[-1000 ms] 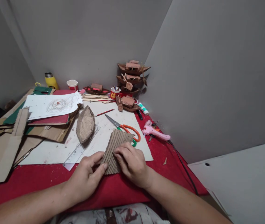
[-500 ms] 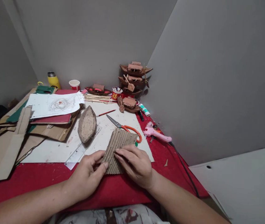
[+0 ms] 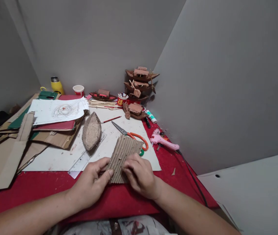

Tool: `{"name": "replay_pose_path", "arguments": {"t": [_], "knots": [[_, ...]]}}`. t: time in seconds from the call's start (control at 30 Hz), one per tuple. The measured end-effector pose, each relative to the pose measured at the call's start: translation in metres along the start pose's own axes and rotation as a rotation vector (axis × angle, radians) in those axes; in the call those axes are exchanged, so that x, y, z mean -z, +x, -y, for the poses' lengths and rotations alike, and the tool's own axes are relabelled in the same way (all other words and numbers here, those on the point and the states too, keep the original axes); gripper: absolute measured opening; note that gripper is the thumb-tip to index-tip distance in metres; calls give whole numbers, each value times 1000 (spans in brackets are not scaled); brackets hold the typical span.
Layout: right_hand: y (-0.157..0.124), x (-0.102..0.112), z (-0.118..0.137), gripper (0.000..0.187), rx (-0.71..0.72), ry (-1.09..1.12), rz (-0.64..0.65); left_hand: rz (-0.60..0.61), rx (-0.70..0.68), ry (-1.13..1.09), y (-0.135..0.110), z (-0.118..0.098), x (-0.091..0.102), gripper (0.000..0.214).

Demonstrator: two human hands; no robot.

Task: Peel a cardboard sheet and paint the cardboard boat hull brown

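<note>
A piece of corrugated cardboard [image 3: 123, 156], its ridges bare, is tilted up in front of me. My left hand [image 3: 96, 174] grips its lower left edge, thumb on the ridged face and fingers behind. Over the right part of that face, my right hand [image 3: 140, 174] is closed with thumb and fingertips pinched together; whatever is between them is too small to make out. A boat-shaped cardboard hull [image 3: 92, 132] lies beyond my left hand, partly on a clear ruler [image 3: 79, 163]. Orange-handled scissors [image 3: 123, 129] lie behind the cardboard, which hides part of their handles.
A pink glue gun [image 3: 163, 140] with a black cord rests at right. Finished model boats [image 3: 140, 85] are stacked at the back, near a red cup [image 3: 122, 99] and thin sticks [image 3: 102, 103]. Cardboard sheets [image 3: 55, 138] and a drawing [image 3: 58, 111] pile up at left. A pencil [image 3: 111, 119] lies mid-table.
My right hand has drawn slightly down and right across the ridges, its fingers curling tighter. The left hand and the cardboard have stayed almost in place.
</note>
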State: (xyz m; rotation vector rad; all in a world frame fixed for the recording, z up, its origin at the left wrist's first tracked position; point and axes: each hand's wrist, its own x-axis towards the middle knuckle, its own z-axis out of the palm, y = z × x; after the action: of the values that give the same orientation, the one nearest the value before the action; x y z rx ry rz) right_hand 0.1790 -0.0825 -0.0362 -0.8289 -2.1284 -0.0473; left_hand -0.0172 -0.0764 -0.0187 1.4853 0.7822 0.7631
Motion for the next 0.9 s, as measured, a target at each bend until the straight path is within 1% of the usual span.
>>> {"name": "replay_pose_path", "arguments": {"t": [0.07, 0.13, 0.23, 0.3, 0.37, 0.4, 0.5, 0.67, 0.8, 0.9], "knots": [[-1, 3, 5, 12, 58, 75, -23, -31, -2, -21, 1, -3, 2, 15], [-1, 5, 9, 14, 83, 120, -69, -52, -13, -44, 2, -6, 3, 17], [1, 6, 10, 9, 20, 101, -169, -52, -40, -67, 0, -8, 2, 19], [3, 5, 9, 17, -41, 66, -214, -43, -70, -35, -1, -8, 1, 21], [5, 3, 8, 27, -72, 45, -220, -49, -111, 59, -3, -7, -1, 22], [5, 2, 7, 28, -78, 40, -209, -59, -132, 125, -4, -6, -1, 23], [5, -1, 6, 26, -92, 33, -172, -89, -220, 328, -6, -1, -1, 25], [4, -1, 9, 19, -186, 84, -125, -77, -432, 594, -7, 11, 0, 40], [4, -1, 12, 20, -199, 122, -137, -41, -531, 728, -10, 19, 0, 55], [5, -2, 13, 20, -201, 138, -146, -45, -611, 788, -12, 22, 0, 66]]}}
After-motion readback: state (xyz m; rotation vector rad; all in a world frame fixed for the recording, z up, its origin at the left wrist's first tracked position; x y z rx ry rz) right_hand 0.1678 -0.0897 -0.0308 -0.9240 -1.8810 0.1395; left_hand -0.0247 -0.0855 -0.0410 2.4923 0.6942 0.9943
